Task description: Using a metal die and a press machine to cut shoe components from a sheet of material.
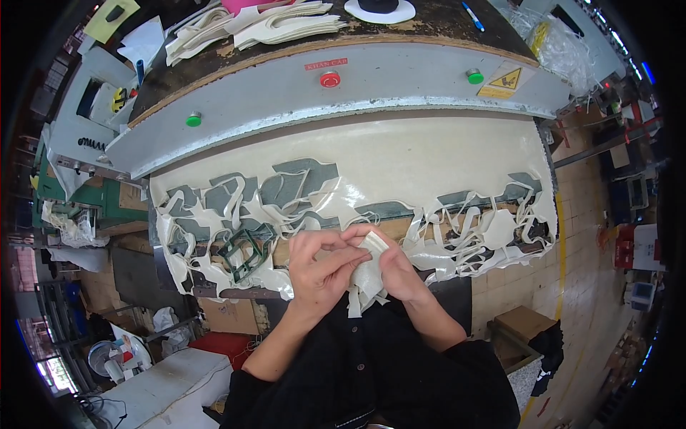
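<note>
In front of my chest, a small bundle of cream cut pieces [369,279] is held between both hands, with its layered edge turned upward. My left hand [319,273] is closed, its fingertips pinching the bundle's left side. Around the right side and top curl the fingers of my right hand [401,273], also closed. Just beyond the hands lies a cream sheet of material [429,154], whose near part is cut into thin, curling strips. A dark green metal cutting die [246,255] rests on the cut-up part, left of my left hand.
A grey machine beam [257,107] spans the far side, with a red button [329,79] and green buttons [194,119]. On its top lie stacked cream pieces [286,25] and a blue pen [472,16]. A cardboard box [527,323] stands at the lower right.
</note>
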`<state>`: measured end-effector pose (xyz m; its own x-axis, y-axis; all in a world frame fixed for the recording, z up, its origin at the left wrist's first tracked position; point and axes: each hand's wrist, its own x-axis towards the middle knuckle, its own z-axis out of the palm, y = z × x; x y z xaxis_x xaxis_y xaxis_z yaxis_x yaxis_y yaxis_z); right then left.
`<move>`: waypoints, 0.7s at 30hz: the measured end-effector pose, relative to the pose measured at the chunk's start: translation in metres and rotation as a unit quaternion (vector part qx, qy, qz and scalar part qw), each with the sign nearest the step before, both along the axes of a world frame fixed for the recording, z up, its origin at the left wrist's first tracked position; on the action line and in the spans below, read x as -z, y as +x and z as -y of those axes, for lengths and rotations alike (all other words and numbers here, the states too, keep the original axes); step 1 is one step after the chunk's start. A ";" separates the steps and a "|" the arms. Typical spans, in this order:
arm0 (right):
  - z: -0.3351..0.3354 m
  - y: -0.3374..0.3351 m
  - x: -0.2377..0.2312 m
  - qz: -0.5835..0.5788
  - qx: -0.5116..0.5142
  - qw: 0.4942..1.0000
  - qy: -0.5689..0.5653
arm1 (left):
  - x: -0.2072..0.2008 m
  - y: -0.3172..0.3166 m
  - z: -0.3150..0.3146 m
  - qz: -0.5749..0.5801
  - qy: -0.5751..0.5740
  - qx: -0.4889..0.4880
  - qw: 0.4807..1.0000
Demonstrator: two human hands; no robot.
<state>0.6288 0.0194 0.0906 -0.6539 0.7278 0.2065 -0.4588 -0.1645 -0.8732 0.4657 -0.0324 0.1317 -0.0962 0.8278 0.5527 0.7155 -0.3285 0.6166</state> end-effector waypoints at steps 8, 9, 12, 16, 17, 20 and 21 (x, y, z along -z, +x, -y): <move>-0.051 0.031 -0.051 0.166 0.012 0.956 0.243 | -0.013 -0.005 -0.011 0.058 0.079 -0.091 0.991; -0.056 0.031 -0.059 0.213 0.117 0.899 0.363 | -0.013 -0.005 -0.001 0.057 0.081 -0.092 0.991; -0.094 0.020 -0.044 0.254 0.222 0.867 0.367 | -0.019 0.001 0.002 0.100 0.024 0.035 0.994; -0.113 0.014 0.003 0.399 0.191 0.793 0.420 | -0.005 0.008 -0.006 0.118 -0.051 0.073 0.989; -0.111 0.012 0.012 0.356 0.214 0.855 0.312 | -0.004 0.006 -0.005 0.120 -0.049 0.070 0.989; -0.105 0.008 0.016 0.340 0.206 0.891 0.219 | 0.000 -0.001 -0.010 0.144 -0.062 0.042 0.987; -0.102 0.007 0.015 0.371 0.184 0.878 0.238 | 0.002 -0.001 -0.008 0.145 -0.062 0.038 0.987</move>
<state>0.6361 0.1215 0.0753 -0.4756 0.8649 0.1604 0.3208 0.3403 -0.8839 0.4645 -0.0243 0.1292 -0.1705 0.8981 0.4053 0.4788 -0.2840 0.8307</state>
